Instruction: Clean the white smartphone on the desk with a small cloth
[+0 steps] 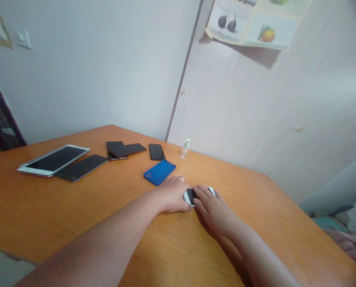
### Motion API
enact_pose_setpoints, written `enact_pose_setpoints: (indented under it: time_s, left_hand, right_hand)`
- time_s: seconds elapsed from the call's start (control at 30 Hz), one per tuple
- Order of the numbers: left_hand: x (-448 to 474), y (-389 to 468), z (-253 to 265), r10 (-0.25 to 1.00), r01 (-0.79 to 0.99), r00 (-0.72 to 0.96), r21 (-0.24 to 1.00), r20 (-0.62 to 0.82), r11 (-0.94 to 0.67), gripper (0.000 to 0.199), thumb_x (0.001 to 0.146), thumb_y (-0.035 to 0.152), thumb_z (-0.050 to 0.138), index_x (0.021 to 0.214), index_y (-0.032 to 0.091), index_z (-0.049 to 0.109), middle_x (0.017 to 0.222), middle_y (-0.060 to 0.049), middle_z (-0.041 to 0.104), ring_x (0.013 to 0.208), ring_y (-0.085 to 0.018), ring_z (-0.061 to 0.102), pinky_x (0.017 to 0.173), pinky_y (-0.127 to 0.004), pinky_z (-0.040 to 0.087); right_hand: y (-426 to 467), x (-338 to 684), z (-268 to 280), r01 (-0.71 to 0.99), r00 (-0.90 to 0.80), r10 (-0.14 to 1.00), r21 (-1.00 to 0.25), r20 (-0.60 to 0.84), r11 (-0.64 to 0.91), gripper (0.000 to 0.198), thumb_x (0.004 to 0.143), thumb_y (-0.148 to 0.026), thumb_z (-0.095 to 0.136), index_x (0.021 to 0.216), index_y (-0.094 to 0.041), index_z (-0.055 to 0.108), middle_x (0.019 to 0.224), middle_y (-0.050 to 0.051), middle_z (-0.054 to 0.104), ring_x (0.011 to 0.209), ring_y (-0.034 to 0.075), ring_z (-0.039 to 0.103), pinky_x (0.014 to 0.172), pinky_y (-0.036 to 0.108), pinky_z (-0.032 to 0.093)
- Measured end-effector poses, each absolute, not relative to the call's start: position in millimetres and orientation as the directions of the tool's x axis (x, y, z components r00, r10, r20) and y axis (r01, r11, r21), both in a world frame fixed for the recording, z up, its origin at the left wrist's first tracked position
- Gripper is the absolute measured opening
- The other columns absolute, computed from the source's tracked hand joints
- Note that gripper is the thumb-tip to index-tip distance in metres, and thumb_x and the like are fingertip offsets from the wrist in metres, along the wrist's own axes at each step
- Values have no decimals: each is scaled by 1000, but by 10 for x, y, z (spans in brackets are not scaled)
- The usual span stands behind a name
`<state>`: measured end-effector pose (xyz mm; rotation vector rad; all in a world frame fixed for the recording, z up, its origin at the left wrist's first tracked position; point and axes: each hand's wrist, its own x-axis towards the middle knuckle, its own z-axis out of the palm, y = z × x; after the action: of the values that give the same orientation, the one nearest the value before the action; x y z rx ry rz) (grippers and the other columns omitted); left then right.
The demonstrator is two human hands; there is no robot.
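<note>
A white smartphone (190,196) with a dark screen lies on the wooden table between my two hands. My left hand (174,194) holds its left end, thumb at the near edge and fingers at the far side. Across the screen rests my right hand (213,207), its fingers stretched out flat and covering most of the phone. Just beyond my left hand is a blue phone case (160,172), lying with its camera cutouts at the left end. A small clear pump bottle (185,149) stands upright behind the hands.
On the left, a white tablet (58,158) partly overlaps a large dark phone (83,167). Farther back, one black phone (130,149) leans across another (114,144), and a third black phone (156,152) lies beside them. The table (112,207) meets a wall and a pale panel behind.
</note>
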<state>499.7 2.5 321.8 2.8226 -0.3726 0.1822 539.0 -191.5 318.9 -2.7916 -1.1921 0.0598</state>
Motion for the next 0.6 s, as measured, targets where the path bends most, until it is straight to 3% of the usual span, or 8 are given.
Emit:
enact_pose_setpoints:
  time_s: [0.1,0.4,0.6]
  left_hand:
    - [5000,26,3215,-221,-259,962,278,159,-925,40,69,55,66,90,22,68,92,-8,61,90,-28,61,74,-35,48]
    - [4991,22,3236,-212,-241,969,281,129,-929,38,69,54,66,90,23,68,93,-7,59,92,-28,60,76,-35,48]
    - [4986,26,3244,-212,-243,968,295,133,-924,44,68,58,67,95,23,68,96,-7,60,94,-28,60,77,-34,48]
  right_hand:
    - [-2033,5316,3240,746,659,752,-128,1,-654,48,102,-38,33,145,-20,45,152,13,44,140,28,39,117,56,20]
    - [-1944,5462,3149,680,729,685,-114,-8,-724,51,103,-37,29,148,-17,40,156,13,38,144,30,32,116,63,15]
    - [-2110,5345,3294,713,687,726,-152,-46,-684,49,102,-42,32,146,-23,43,154,12,41,140,31,39,115,68,14]
